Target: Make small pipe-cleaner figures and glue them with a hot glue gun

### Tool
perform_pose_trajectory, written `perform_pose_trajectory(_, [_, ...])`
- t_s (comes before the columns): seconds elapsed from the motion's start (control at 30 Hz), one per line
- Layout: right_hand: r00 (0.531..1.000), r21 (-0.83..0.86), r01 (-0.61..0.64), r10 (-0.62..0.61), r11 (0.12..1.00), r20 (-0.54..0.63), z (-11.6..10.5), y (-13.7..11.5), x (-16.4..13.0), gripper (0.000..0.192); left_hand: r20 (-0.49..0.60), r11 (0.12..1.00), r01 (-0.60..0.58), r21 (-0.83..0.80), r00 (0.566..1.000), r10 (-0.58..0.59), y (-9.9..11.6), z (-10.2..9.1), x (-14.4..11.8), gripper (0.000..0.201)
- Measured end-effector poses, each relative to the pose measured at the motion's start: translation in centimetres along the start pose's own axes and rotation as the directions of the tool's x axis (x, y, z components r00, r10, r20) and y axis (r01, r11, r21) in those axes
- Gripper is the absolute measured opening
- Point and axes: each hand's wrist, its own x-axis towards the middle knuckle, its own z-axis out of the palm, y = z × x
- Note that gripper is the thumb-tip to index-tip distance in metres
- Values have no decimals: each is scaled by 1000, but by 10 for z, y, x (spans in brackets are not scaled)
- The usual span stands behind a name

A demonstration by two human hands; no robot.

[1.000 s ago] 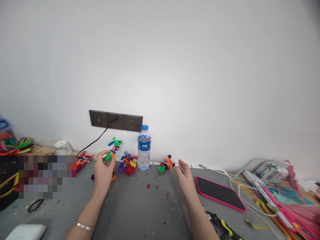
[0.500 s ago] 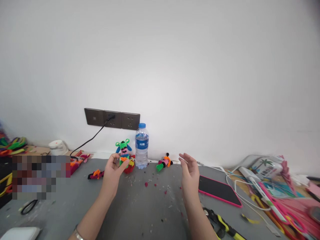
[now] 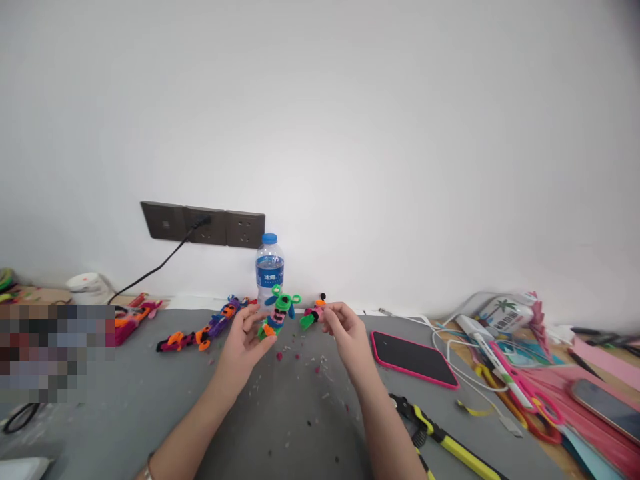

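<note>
My left hand (image 3: 245, 343) holds a small fuzzy pipe-cleaner doll (image 3: 279, 315) upright between thumb and fingers. It has a green looped top, blue side pieces, a pink face and orange and green lower down. My right hand (image 3: 350, 333) is closed, its thumb and fingertips pinched at the side of a second pipe-cleaner doll (image 3: 309, 320) in pink, orange and green with a black ball on top. The fingers cover part of this second doll, which leans near the wall. A water bottle (image 3: 269, 270) with a blue cap stands behind the first doll.
More fuzzy figures (image 3: 227, 315) lie to the left. A phone (image 3: 415, 360) with a pink rim and yellow-black pliers (image 3: 450, 443) are at the right, beside white cables (image 3: 453, 353) and pink scissors (image 3: 530, 390). A black cord (image 3: 160, 267) runs to the wall sockets (image 3: 203, 225). Scraps dot the grey mat (image 3: 295, 413).
My left hand has moved right with its doll, now in front of the bottle. My right hand has moved left and closed its fingers at the second doll. The view has shifted slightly right.
</note>
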Motion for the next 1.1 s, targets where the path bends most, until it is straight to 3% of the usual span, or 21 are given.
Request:
perform_pose_trajectory(0.13, [985,-202,-54,85,978,152,-9,1,-2,25,-3,999,10,31,1000,-10,-1,6,-4,54])
perform_pose_trajectory(0.27, [960,-459,-45,165,887,226,-8,6,-7,11,-61,997,53,48,997,-50,-2,5,-3,53])
perform_pose_trajectory(0.5, [891,-551,-7,255,834,375,2,8,-15,9,-95,993,25,116,995,-14,-3,0,1,51])
perform_pose_trajectory(0.77, [889,-717,81,275,692,366,13,5,-16,13,-74,992,40,116,997,-32,-20,-1,7,51])
perform_pose_trajectory(0.83, [900,-701,86,247,708,360,14,6,-16,13,-84,994,46,95,996,-38,-23,-2,8,51])
perform_pose_trajectory(0.9, [925,-622,58,193,781,329,15,8,-15,11,-78,996,56,71,996,-50,-22,-1,6,49])
perform_pose_trajectory(1.0, [968,-365,-18,109,931,228,19,9,-13,13,-37,996,88,11,995,-88,-12,4,1,46])
perform_pose_trajectory(1.1, [987,-104,-97,109,990,116,24,8,-11,25,15,973,189,-131,982,-189,-1,10,-6,45])
